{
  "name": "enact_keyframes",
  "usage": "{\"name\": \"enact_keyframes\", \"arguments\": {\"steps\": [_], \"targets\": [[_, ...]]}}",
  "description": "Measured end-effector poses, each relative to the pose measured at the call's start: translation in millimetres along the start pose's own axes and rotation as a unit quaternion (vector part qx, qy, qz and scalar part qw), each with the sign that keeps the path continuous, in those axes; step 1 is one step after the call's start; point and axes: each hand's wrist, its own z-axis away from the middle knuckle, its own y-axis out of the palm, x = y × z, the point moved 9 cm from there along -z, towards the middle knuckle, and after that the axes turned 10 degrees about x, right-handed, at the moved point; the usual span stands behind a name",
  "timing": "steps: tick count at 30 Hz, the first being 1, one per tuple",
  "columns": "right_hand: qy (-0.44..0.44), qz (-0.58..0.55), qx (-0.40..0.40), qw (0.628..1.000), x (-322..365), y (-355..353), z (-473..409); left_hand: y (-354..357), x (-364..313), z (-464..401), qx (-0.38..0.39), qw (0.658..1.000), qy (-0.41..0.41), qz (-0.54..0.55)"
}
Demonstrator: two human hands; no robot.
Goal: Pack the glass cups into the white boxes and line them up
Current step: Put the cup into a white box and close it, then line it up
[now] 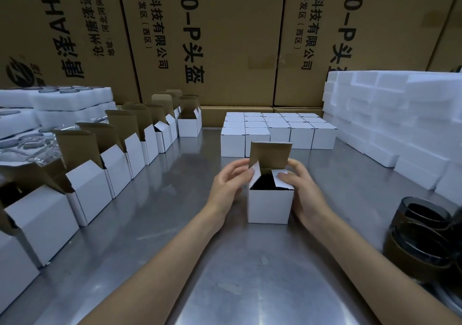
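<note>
A small white box (270, 206) stands on the metal table (200, 262) in the middle, its brown lid flap upright and a dark glass cup visible inside. My left hand (230, 187) pinches the left side flap, folding it inward. My right hand (300, 187) holds the box's right side, its thumb pressing the right side flap down. Behind it stands a block of closed white boxes (277, 129) in neat rows. Dark glass cups (422, 234) are stacked at the right edge.
A row of open white boxes (120, 159) with raised brown flaps runs along the left. White foam trays (400, 117) pile up at the right, and more foam trays (50, 104) holding cups at the far left. Large cardboard cartons (212, 37) wall off the back.
</note>
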Motion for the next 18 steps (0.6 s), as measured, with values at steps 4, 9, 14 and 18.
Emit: {"name": "enact_keyframes", "arguments": {"steps": [4, 9, 14, 18], "targets": [[-0.007, -0.006, -0.009, 1.000, 3, 3, 2, 5, -10, 0, 0.017, 0.999, 0.034, -0.023], [0.008, 0.013, -0.004, 1.000, 1, 6, 9, 9, -9, 3, 0.020, 0.999, 0.015, -0.026], [0.010, -0.021, -0.004, 1.000, 2, 9, 13, 16, -22, 8, 0.043, 0.994, 0.072, -0.069], [0.010, -0.025, -0.004, 1.000, 5, 9, 13, 27, -24, 16, 0.041, 0.975, 0.118, -0.184]]}}
